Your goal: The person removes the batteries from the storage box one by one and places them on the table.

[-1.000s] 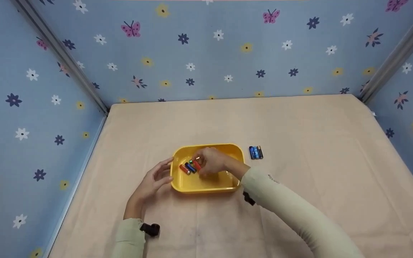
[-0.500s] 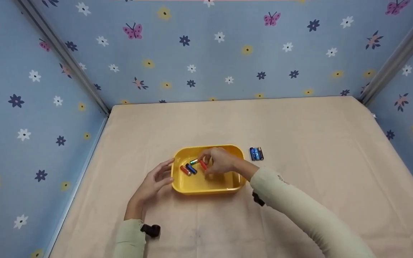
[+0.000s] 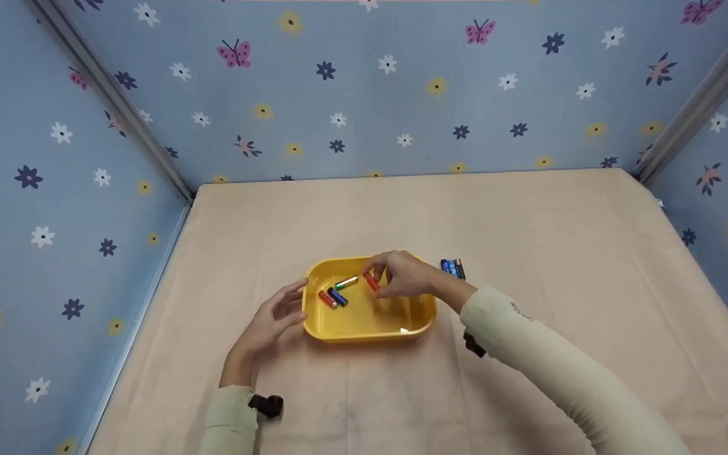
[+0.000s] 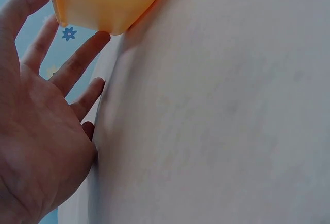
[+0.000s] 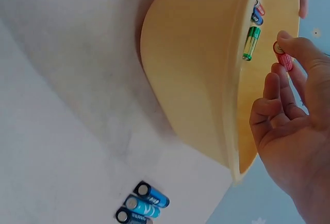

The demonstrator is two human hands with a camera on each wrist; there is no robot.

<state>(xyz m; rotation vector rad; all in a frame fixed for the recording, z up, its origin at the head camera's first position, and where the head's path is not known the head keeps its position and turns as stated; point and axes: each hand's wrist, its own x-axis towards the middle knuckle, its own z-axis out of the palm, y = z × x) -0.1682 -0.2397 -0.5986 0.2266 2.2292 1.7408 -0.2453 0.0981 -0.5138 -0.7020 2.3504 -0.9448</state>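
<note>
A red battery point(image 3: 371, 282) is pinched between the thumb and fingertips of my right hand point(image 3: 405, 275), raised above the floor of a yellow plastic tub point(image 3: 364, 323). In the right wrist view this battery point(image 5: 282, 56) is tilted, its end facing the camera. Inside the tub lie a green-and-gold battery point(image 3: 346, 282), a dark blue battery point(image 3: 338, 297) and another red battery point(image 3: 327, 299). My left hand point(image 3: 266, 323) rests against the tub's left side with extended fingers; in the left wrist view its fingertips touch the tub's wall point(image 4: 103, 7).
Behind the right forearm, three batteries, blue, light blue point(image 5: 142, 206) and black, lie side by side on the beige cloth point(image 3: 560, 253), right of the tub. Flower-patterned blue panels point(image 3: 364, 82) enclose the table at the back and sides. Each wrist wears a black camera point(image 3: 267, 406).
My right hand has moved right and slightly up with the red battery, away from the batteries on the tub's left, uncovering the green one. The left hand stays at the tub's side.
</note>
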